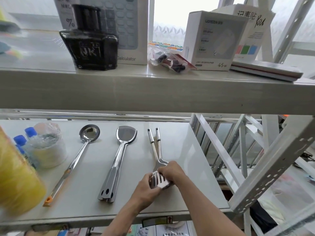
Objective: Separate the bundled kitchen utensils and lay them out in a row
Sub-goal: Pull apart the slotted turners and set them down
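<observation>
On the lower white shelf (184, 150) lies a steel ladle (88, 133) at the left, its long handle running toward me. To its right lie stacked solid turners (125, 136), bowl end away from me. Further right, two slotted turners (159, 179) lie together, their handles (154, 137) pointing away. My left hand (144, 188) grips the slotted blades from the left. My right hand (172, 172) holds the same blades from above and the right. Part of the blades is hidden under my fingers.
At the left of the lower shelf stand a yellow object (15, 176), blue-capped bottles (25, 138) and a wrapped roll (49, 147). The upper shelf (153, 92) carries an ink bottle (90, 41), boxes and a small bag. White metal racking (272, 171) rises at the right.
</observation>
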